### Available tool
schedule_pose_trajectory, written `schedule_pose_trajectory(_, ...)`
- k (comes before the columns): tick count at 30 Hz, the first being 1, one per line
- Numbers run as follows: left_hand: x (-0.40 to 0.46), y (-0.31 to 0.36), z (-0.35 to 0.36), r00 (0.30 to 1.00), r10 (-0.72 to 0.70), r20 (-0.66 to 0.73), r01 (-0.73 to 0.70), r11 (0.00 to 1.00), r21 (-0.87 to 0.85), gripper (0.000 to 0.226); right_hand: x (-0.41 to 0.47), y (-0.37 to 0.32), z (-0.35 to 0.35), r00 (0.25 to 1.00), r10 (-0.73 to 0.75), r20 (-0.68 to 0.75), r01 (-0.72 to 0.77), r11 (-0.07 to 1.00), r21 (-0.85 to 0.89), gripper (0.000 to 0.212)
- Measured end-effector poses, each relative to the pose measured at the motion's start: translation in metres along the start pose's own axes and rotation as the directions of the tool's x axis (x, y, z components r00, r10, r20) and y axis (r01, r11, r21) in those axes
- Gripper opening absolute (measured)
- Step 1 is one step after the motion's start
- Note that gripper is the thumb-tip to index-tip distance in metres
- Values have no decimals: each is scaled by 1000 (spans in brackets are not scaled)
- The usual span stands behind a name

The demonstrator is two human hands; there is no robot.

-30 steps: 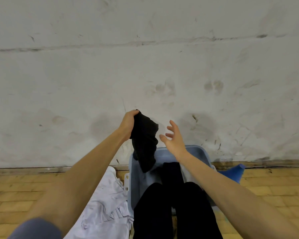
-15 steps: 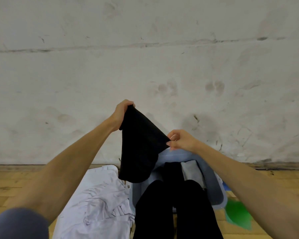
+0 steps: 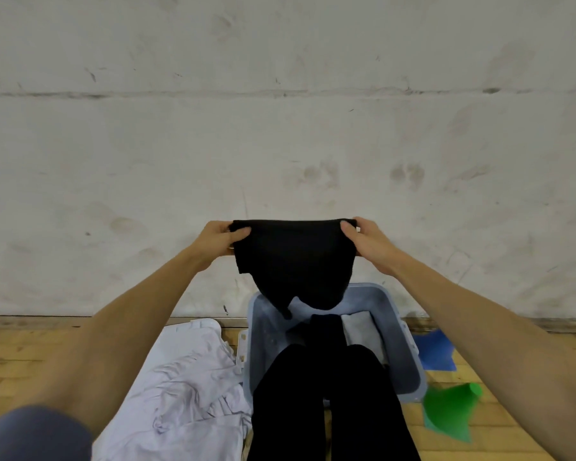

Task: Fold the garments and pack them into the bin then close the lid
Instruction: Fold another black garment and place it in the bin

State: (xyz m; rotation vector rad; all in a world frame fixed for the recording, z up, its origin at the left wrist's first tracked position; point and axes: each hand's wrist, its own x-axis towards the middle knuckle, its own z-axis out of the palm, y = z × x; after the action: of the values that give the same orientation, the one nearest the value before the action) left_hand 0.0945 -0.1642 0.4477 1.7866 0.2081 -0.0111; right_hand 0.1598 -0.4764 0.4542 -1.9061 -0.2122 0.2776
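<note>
Scuffed white wall (image 3: 280, 128), wood floor (image 3: 14, 354) — both hands pinch black garment (image 3: 293, 261) over blue bin (image 3: 409, 354).

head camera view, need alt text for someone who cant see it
Two hands, left hand and right hand, hold a black garment stretched by its top edge above an open blue bin with folded clothes inside. A crumpled white garment lies on the wooden floor left of the bin.

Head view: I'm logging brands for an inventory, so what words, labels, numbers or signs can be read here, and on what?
None: no readable text shows on the black garment, the blue bin, the white garment or the wall.
</note>
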Motion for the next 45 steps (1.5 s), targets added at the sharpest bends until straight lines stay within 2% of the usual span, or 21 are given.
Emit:
schedule_pose_trajectory(2,1,-1,13,999,-14,-47,5,981,-196,20,3,0,-1,997,-8,-81,8,1000,7,32)
schedule_pose_trajectory(4,6,-3,32,983,-85,-164,12,915,-403,19,6,-2,2,995,-9,-97,9,1000,-1,33)
schedule_pose_trajectory(5,9,-5,42,961,-116,-253,-1,908,-419,21,6,-4,6,994,-31,-106,28,999,-29,32)
schedule_pose_trajectory(6,12,-7,52,932,-106,-347,-21,939,-343,23,6,-7,10,990,-66,-128,59,997,-58,31)
schedule_pose_trajectory(7,14,-9,61,907,-38,-420,-52,978,-201,26,6,-9,13,981,-105,-166,94,993,-73,30)
schedule_pose_trajectory(9,14,-13,69,874,146,-464,-126,989,75,27,5,-12,17,957,-137,-254,130,991,-43,28)
schedule_pose_trajectory(11,18,-13,68,850,230,-474,-168,971,171,26,11,-10,14,951,-114,-287,118,993,-7,27)
schedule_pose_trajectory(18,31,-25,57,871,252,-421,-214,967,135,31,16,13,10,959,-123,-257,112,992,-59,27)
schedule_pose_trajectory(21,22,-36,63,890,217,-401,-193,976,100,27,10,22,10,964,-102,-246,81,992,-93,29)
schedule_pose_trajectory(25,-5,-54,77,920,185,-346,-157,982,106,26,-23,41,10,972,-76,-221,67,997,-45,36)
schedule_pose_trajectory(27,-24,-70,87,932,166,-322,-136,984,113,27,-44,60,11,979,-9,-204,-2,999,-53,34)
schedule_pose_trajectory(30,-58,-104,111,954,62,-292,-52,998,41,30,-83,92,19,980,109,-167,-121,991,-61,44)
schedule_pose_trajectory(31,-71,-119,119,958,19,-287,-15,1000,17,33,-97,102,23,977,146,-157,-159,985,-68,41)
schedule_pose_trajectory(34,-105,-153,136,955,-76,-285,86,996,23,38,-139,118,31,965,178,-192,-204,971,-124,17)
schedule_pose_trajectory(37,-126,-163,138,956,-62,-287,87,993,77,33,-164,128,32,972,126,-199,-156,977,-143,23)
schedule_pose_trajectory(42,-162,-163,138,978,0,-207,47,974,223,34,-187,150,36,984,119,-130,-147,962,-232,26)
schedule_pose_trajectory(45,-182,-165,145,966,-9,-258,72,969,235,32,-200,169,42,973,161,-167,-197,954,-228,27)
